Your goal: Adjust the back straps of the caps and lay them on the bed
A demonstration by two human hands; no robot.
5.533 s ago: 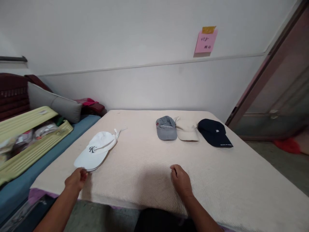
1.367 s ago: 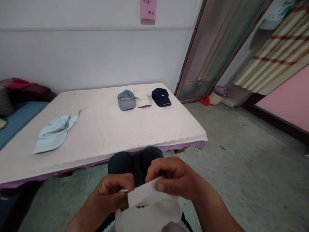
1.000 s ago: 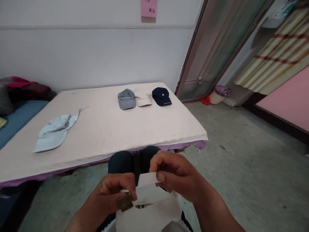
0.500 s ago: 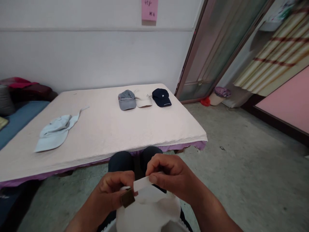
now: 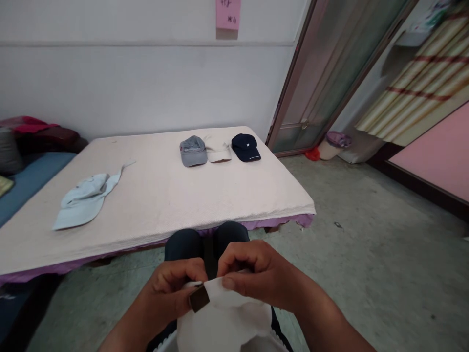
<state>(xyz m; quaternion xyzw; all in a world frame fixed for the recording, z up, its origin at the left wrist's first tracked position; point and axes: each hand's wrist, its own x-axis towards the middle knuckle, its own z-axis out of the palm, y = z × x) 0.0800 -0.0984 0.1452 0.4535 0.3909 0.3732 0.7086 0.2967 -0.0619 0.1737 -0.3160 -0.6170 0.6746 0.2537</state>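
Two hands, the left hand and the right hand, are close together but apart, low over the dark-clad knees. From the lower left, the left forearm slants inward; its hand is curled, forefinger bent over and thumb laid nearly straight, gripping a white cap beside a squarish buckle with a brass-like sheen. A flat, pale strap runs rightward from the buckle. At its other side the right hand pinches it, forefinger arched, thumb pointing left, the forearm slanting in from the lower right. The cap lies in the lap, its soft cloth rounded below the hands; whether the strap passes fully through the buckle I cannot tell.

Beyond the knees, a counter wears a cream cover with a fine woven texture and a purple cloth showing beneath its edge. On it, left to right: a bluish-white cap, crumpled in the crown, a thin band trailing behind; then a grey cap with a creased crown and curved brim; a cream cap just beside it; and a smooth, rounded navy cap with small pale lettering.
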